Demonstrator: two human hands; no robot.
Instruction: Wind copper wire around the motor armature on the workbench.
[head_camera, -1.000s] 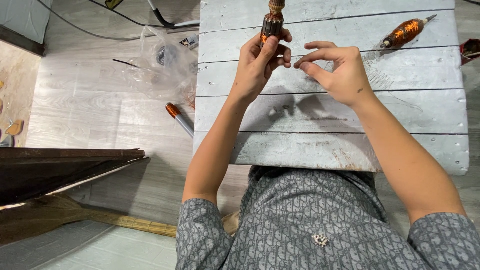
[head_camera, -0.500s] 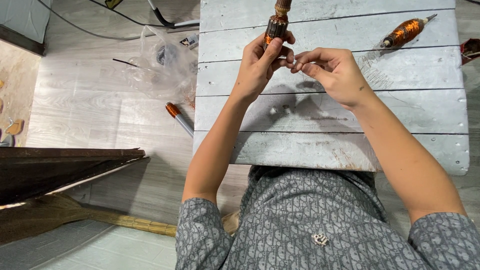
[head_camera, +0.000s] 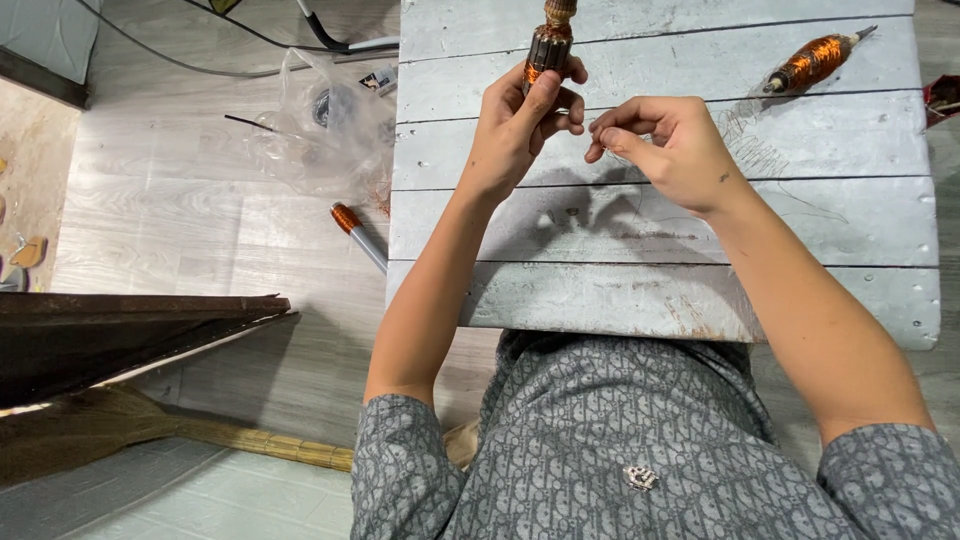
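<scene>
- Over the far half of the counter (head_camera: 660, 300), a table of pale grey painted planks, both hands are raised and close together.
- The left hand (head_camera: 520, 125) has its fingers wrapped around a motor armature (head_camera: 548, 45), held upright; the thumb lies along its dark slotted core, and the copper winding and brown commutator end stick out above the fist.
- The right hand (head_camera: 665, 145) sits just beside the left, thumb and forefinger pinched narrow near the left knuckles. They may grip a fine wire, but it is too thin to tell.
- The two hands nearly touch at the fingertips; both throw shadows on the planks below them.
- A second armature (head_camera: 812, 62), wound in bright copper, lies on its side near the counter's far right corner, well apart from the hands.
- Faint scribble-like marks or loose thin wire show on the plank just under that second armature.
- A dark red object (head_camera: 945, 98) is cut off by the right edge of the view.
- On the wooden floor to the left of the counter lies a crumpled clear plastic bag (head_camera: 320, 130), with a black cable (head_camera: 250, 35) running past it.
- Nearer the counter's left edge, a tool with an orange grip (head_camera: 358, 232) lies on the floor.
- At lower left, a broom (head_camera: 150, 425) lies beneath a dark board (head_camera: 120, 335).
- The person wears a grey patterned shirt (head_camera: 640, 440) with short sleeves.
</scene>
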